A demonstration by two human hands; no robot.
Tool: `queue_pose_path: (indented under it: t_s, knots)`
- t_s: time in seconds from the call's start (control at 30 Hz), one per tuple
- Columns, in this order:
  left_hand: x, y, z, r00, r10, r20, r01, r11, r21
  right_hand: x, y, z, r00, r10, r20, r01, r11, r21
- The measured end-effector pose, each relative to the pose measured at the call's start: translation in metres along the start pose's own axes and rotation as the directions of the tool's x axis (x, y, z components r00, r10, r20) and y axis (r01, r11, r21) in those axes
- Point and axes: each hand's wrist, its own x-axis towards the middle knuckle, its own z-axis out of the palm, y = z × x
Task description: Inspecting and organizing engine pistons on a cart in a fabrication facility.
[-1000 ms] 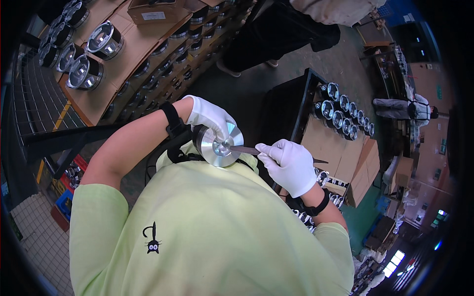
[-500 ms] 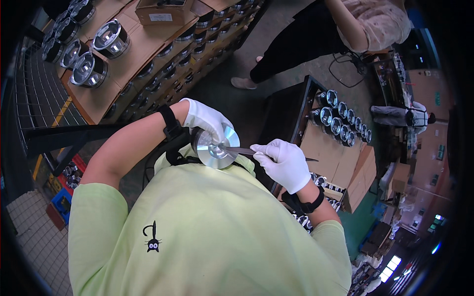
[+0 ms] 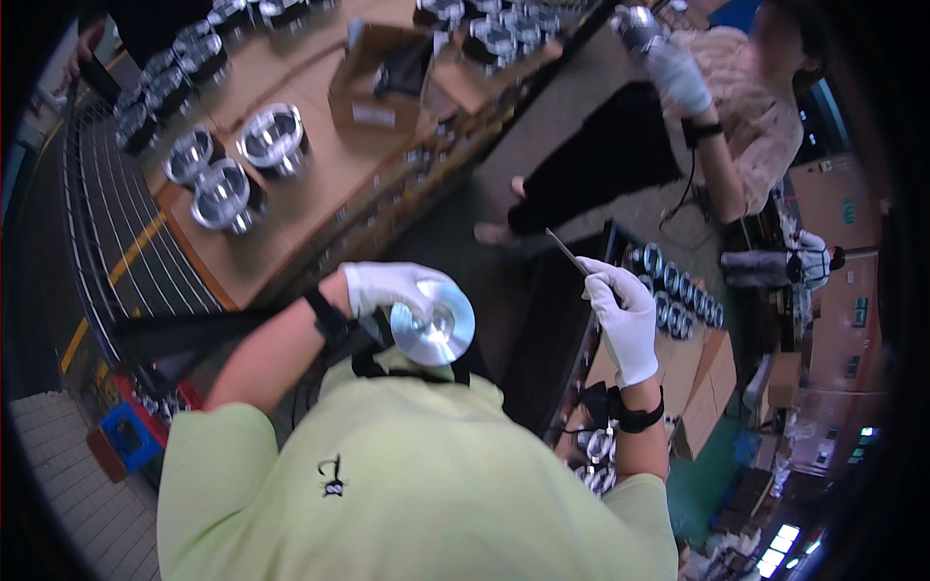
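My left hand (image 3: 387, 289), in a white glove, is closed on the edge of a shiny metal piston (image 3: 433, 341). The piston's round, bright crown faces up, close to my chest. To the right, my right hand (image 3: 622, 315), gloved too, pinches a slim metal file-like tool (image 3: 567, 252). Its thin end points up and to the left, well apart from the piston. The part inside my fingers is hidden.
Pistons (image 3: 271, 138) stand on a cardboard-topped stack at the left, beside an open cardboard box (image 3: 380, 82). More pistons (image 3: 673, 290) stand in rows on a bench to the right. Across from me a co-worker's gloved hand (image 3: 678, 77) holds a piston (image 3: 639, 29).
My right hand has lifted the file-like tool off the piston and moved right, the tool now angled upward. My left hand keeps its hold. The co-worker's gloved hand and piston have come into view.
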Motion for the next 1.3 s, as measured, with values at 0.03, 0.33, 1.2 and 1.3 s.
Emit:
queue_pose_path:
  t_s: [0.03, 0.33, 1.2, 1.3]
  knots:
    - [-0.004, 0.0, -0.004, 0.999, 0.024, -0.043, -0.028, 0.997, -0.075, 0.014, -0.006, 0.004, 0.999, -0.036, -0.023, 0.036, 0.999, 0.007]
    - [-0.054, 0.04, 0.015, 0.727, 0.139, -0.673, -0.443, 0.844, -0.304, 0.212, -0.075, 0.047, 0.733, -0.68, -0.025, 0.59, 0.654, -0.473]
    - [-0.031, 0.077, 0.062, 0.305, 0.092, -0.948, -0.555, 0.826, -0.099, 0.233, -0.059, 0.117, 0.404, -0.868, 0.287, 0.655, 0.494, 0.572]
    - [-0.035, 0.082, 0.052, 0.393, 0.039, -0.919, -0.484, 0.858, -0.171, 0.214, -0.038, 0.12, 0.644, -0.658, 0.39, 0.559, 0.753, 0.348]
